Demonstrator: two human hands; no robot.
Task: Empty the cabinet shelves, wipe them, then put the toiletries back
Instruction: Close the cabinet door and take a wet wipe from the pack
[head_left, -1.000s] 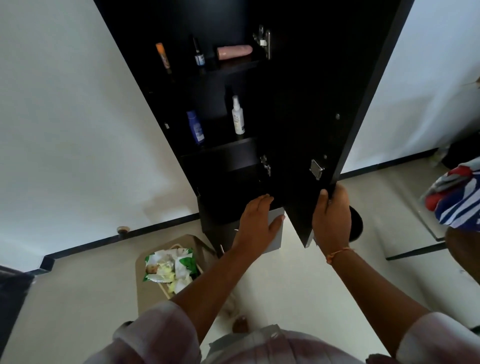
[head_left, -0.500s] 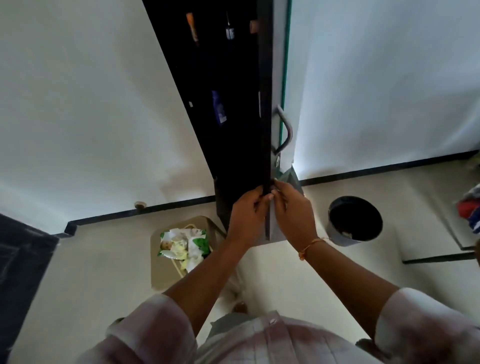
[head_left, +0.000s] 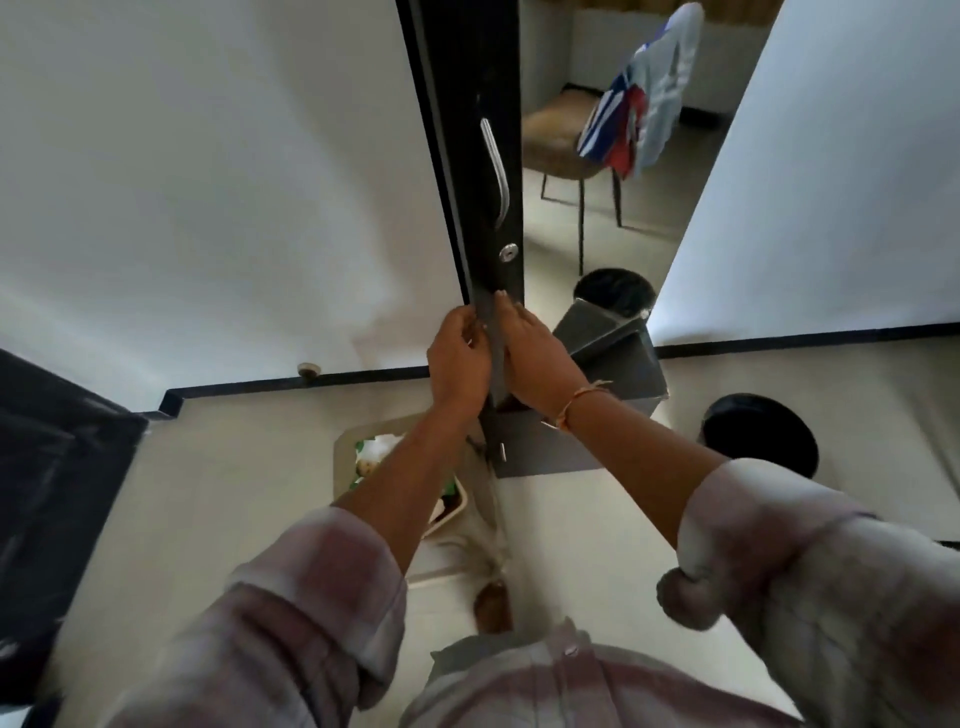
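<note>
My hands in view: two, my left hand (head_left: 460, 358) and my right hand (head_left: 537, 358). Rolled pale checked shirt sleeves: two, one on my left arm (head_left: 291, 613) and one on my right arm (head_left: 810, 571). Thin orange thread bracelets: one (head_left: 576, 408), on my right wrist. Dark cabinet doors with a mirrored front: one (head_left: 493, 156). Curved silver metal door handles: one (head_left: 496, 169). Round silver keyholes: one (head_left: 508, 253). Round black bins on the floor: one (head_left: 761, 441), counted once; its image also shows in the mirror. Beige trays on the floor: one (head_left: 345, 462), partly hidden by my left arm. Small round wall stoppers above the skirting: one (head_left: 308, 369).
</note>
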